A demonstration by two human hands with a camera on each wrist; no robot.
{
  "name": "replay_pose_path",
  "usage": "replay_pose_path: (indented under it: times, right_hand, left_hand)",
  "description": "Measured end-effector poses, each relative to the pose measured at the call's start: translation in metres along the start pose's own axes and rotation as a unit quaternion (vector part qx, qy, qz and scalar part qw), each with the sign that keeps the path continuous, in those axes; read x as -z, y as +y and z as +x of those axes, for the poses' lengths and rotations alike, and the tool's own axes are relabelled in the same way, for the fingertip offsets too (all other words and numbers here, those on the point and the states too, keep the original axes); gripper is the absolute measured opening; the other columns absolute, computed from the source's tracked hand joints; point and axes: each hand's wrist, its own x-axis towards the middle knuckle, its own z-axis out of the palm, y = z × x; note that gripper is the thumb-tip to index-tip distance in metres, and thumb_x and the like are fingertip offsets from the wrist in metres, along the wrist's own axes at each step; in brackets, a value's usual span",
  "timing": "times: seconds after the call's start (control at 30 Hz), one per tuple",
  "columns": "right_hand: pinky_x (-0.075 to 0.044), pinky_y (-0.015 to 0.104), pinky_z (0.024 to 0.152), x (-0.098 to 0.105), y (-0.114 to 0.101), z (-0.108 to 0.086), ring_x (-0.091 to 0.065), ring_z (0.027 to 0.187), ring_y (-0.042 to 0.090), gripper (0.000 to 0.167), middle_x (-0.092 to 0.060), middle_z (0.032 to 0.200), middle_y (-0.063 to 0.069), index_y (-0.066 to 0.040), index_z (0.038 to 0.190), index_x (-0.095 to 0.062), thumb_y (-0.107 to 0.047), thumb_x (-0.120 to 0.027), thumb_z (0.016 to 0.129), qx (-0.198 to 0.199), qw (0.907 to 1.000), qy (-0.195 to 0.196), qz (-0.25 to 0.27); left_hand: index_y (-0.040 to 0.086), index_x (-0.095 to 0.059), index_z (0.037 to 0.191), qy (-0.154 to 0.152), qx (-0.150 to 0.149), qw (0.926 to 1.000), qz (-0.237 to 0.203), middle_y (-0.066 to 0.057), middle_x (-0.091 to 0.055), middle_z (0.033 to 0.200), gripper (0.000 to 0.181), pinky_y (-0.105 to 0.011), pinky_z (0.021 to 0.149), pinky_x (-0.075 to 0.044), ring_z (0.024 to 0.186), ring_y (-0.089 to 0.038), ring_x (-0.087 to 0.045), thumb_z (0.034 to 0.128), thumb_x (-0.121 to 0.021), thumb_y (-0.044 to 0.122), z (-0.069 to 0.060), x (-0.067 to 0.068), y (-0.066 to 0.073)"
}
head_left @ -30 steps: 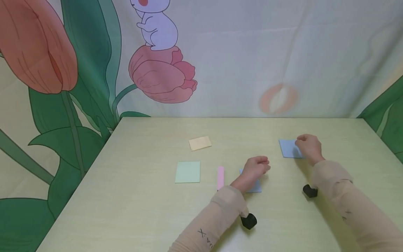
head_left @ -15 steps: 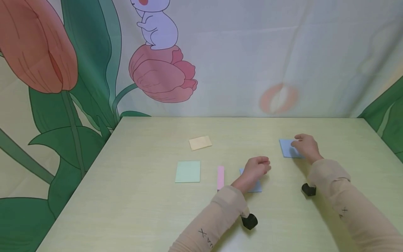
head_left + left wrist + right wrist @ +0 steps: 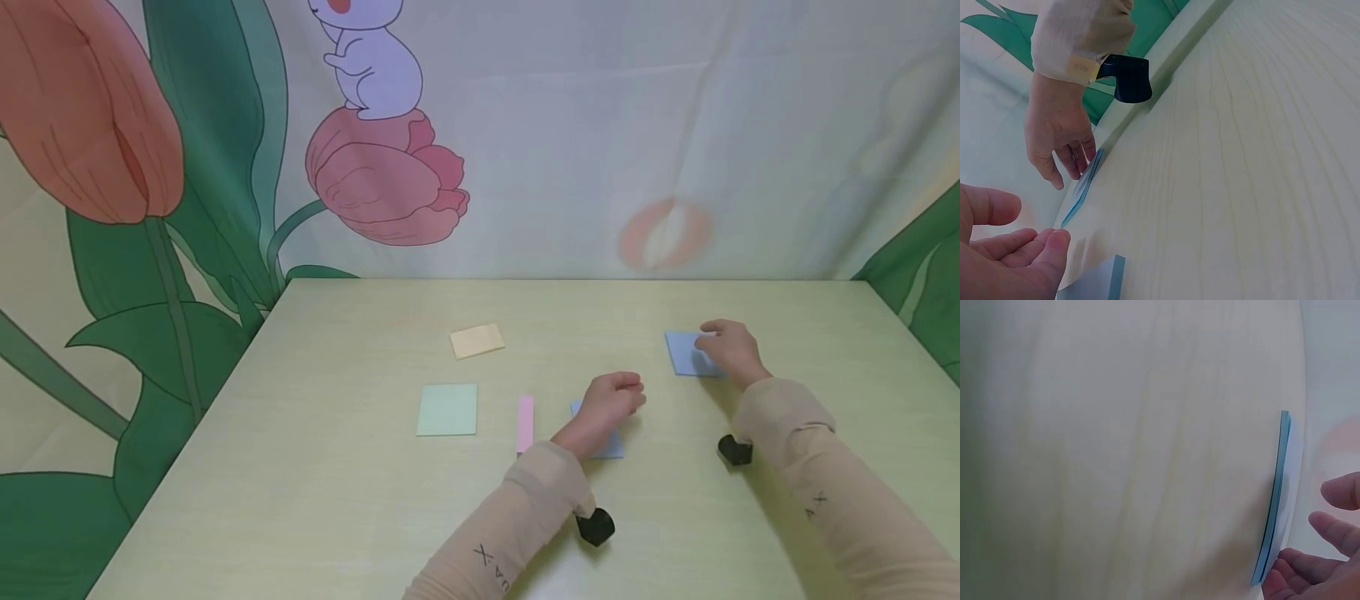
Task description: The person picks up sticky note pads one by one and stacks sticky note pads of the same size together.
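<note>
Lower right of centre in the head view: the left hand (image 3: 603,406), thumb apart from its fingers, is above the near blue pad (image 3: 609,447) and grips nothing. Farther up and right: the right hand (image 3: 735,352), thumb and forefinger apart, is nearer to the far blue pad (image 3: 682,354). This pad extends leftward from the fingers; no distinct long axis. Fingertip contact cannot be confirmed.

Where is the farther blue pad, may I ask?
In the head view, the farther blue pad lies toward the back right of the table, partly hidden by the right hand.
</note>
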Motion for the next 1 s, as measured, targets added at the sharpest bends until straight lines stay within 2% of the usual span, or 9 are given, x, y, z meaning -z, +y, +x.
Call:
replay_pose_path:
  times: [0.23, 0.43, 0.83, 1.0]
  right_hand:
    - [-0.028, 0.052, 0.098, -0.0013, 0.0006, 0.0033, -0.028, 0.122, 0.045, 0.050, -0.030, 0.133, 0.031, 0.009, 0.129, -0.034, -0.016, -0.039, 0.085, 0.007, 0.9996, -0.024, -0.009]
    - [-0.028, 0.052, 0.098, -0.0024, -0.0001, 0.0034, -0.029, 0.121, 0.045, 0.049, -0.031, 0.133, 0.031, 0.010, 0.127, -0.036, -0.016, -0.039, 0.085, 0.010, 0.9996, -0.018, -0.020]
    - [-0.032, 0.049, 0.095, -0.0026, -0.0028, 0.0008, -0.036, 0.114, 0.039, 0.045, -0.038, 0.128, 0.029, 0.008, 0.122, -0.041, -0.019, -0.036, 0.086, -0.015, 0.9996, -0.015, -0.016]
    - [-0.038, 0.046, 0.087, 0.0014, -0.0012, -0.0022, -0.041, 0.108, 0.038, 0.044, -0.042, 0.124, 0.028, 0.008, 0.121, -0.043, -0.019, -0.037, 0.087, -0.016, 0.9997, 0.005, -0.015]
  left_hand:
    - [0.004, -0.054, 0.117, 0.000, 0.002, 1.0000, -0.002, -0.006, -0.059, 0.112, 0.033, -0.034, 0.088, -0.043, 0.098, -0.020, -0.056, 0.0836, -0.054, 0.007, 0.0005, -0.0004, -0.0003]
    - [0.004, -0.054, 0.117, 0.001, 0.003, 1.0000, -0.006, -0.007, -0.058, 0.112, 0.033, -0.034, 0.089, -0.043, 0.100, -0.021, -0.056, 0.0838, -0.054, 0.007, -0.0006, -0.0006, 0.0008]
    - [0.002, -0.053, 0.118, -0.008, -0.001, 0.9999, -0.011, -0.007, -0.058, 0.113, 0.034, -0.034, 0.089, -0.043, 0.102, -0.022, -0.055, 0.0839, -0.053, 0.006, 0.0000, -0.0012, 0.0005]
    - [0.004, -0.052, 0.120, -0.014, -0.004, 0.9998, -0.013, -0.006, -0.057, 0.116, 0.037, -0.034, 0.091, -0.042, 0.105, -0.021, -0.054, 0.0833, -0.055, 0.007, 0.0015, -0.0013, 0.0000]
